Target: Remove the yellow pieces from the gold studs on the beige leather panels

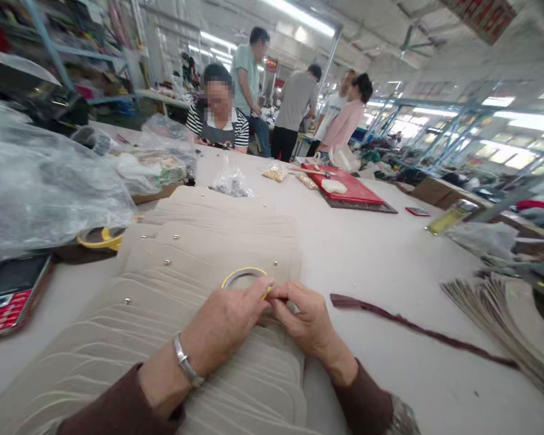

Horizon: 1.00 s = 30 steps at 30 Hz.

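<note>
A narrow roll of tape [245, 270] with a yellow edge and grey inner ring is held up in front of me. My left hand [226, 314], with a metal band on its wrist, grips the near side of the roll between thumb and fingers. Closed in a pinch, my right hand [306, 314] meets the left fingertips at the roll's right edge; the bit of tape between them is too small to make out. Beneath both hands, overlapping beige sheets [217, 241] lie fanned out in rows, with several small shiny metal studs on them.
Another yellow tape roll [100, 237] lies left beside clear plastic bags [45, 175] and a red-keyed phone [11, 296]. Dark brown strips [417, 326] and a fanned bundle [494, 320] lie right. A red board [344, 181] is farther back. A person [217, 115] sits opposite; others stand behind.
</note>
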Each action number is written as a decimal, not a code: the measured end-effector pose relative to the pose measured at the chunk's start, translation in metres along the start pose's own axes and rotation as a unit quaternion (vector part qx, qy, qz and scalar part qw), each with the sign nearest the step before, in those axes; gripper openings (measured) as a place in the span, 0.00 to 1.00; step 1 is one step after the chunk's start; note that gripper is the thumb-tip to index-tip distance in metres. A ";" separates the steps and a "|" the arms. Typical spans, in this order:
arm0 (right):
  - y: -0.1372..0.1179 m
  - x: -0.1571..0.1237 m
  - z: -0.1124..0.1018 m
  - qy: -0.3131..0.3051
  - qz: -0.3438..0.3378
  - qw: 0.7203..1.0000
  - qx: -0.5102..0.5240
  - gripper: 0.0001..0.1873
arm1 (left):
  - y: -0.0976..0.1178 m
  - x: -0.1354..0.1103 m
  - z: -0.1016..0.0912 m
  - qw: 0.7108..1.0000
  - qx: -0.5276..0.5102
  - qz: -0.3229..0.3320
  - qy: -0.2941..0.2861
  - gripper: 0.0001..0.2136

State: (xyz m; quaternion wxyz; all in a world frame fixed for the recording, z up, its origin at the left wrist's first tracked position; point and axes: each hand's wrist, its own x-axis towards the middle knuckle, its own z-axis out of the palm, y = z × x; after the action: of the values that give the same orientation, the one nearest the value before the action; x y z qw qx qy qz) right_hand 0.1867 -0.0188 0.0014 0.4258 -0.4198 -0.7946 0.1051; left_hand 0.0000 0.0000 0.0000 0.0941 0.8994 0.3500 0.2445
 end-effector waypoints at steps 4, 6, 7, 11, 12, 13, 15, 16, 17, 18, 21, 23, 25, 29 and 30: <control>0.004 -0.007 0.008 0.032 -0.045 0.996 -0.068 0.08 | 0.000 0.005 -0.003 0.999 0.008 -0.021 -0.046 0.08; 0.003 -0.008 0.010 0.048 -0.039 0.994 -0.089 0.08 | 0.000 0.006 -0.004 0.998 0.000 -0.030 -0.050 0.06; 0.002 -0.008 0.010 0.055 -0.022 0.994 -0.089 0.08 | 0.000 0.006 -0.004 0.999 -0.009 -0.028 -0.045 0.06; -0.010 -0.004 0.011 0.062 0.141 0.988 0.003 0.07 | 0.000 0.006 -0.004 1.000 -0.023 -0.008 -0.004 0.08; -0.013 -0.002 0.011 0.058 0.199 0.977 0.048 0.07 | 0.001 0.007 -0.004 1.000 -0.017 -0.006 0.008 0.08; -0.015 0.000 0.011 0.053 0.253 0.961 0.095 0.06 | 0.002 0.007 -0.004 1.000 -0.011 -0.005 0.020 0.09; -0.016 0.004 0.011 0.044 0.338 0.924 0.173 0.06 | 0.005 0.007 -0.004 0.999 -0.006 0.006 0.044 0.10; -0.014 0.005 0.011 0.045 0.365 0.908 0.199 0.06 | 0.007 0.007 -0.004 0.998 -0.007 0.017 0.057 0.10; -0.011 0.006 0.011 0.052 0.386 0.896 0.216 0.06 | 0.009 0.007 -0.004 0.997 -0.009 0.031 0.069 0.10; -0.006 0.007 0.010 0.063 0.400 0.886 0.224 0.07 | 0.010 0.007 -0.004 0.996 -0.010 0.042 0.080 0.10; 0.010 0.005 0.006 0.087 0.404 0.889 0.200 0.08 | 0.010 0.008 -0.004 0.995 0.013 0.041 0.088 0.10; 0.019 0.003 0.003 0.071 0.366 0.917 0.142 0.09 | 0.006 0.010 -0.005 0.997 0.058 0.014 0.059 0.09; 0.022 0.002 0.001 0.045 0.317 0.944 0.084 0.09 | 0.001 0.014 -0.006 0.994 0.105 -0.015 0.002 0.07; 0.023 0.001 0.004 0.022 0.277 0.960 0.029 0.09 | -0.004 0.020 -0.007 0.983 0.150 -0.050 -0.091 0.07; 0.023 0.002 0.005 0.022 0.276 0.961 0.023 0.09 | -0.003 0.021 -0.007 0.981 0.153 -0.052 -0.104 0.07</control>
State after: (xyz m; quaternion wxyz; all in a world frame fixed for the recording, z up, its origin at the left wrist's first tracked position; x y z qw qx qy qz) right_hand 0.1961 -0.0024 -0.0125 0.4075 -0.6150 -0.6357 0.2271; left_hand 0.0075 0.0165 0.0126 0.0038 0.9044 0.4176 0.0882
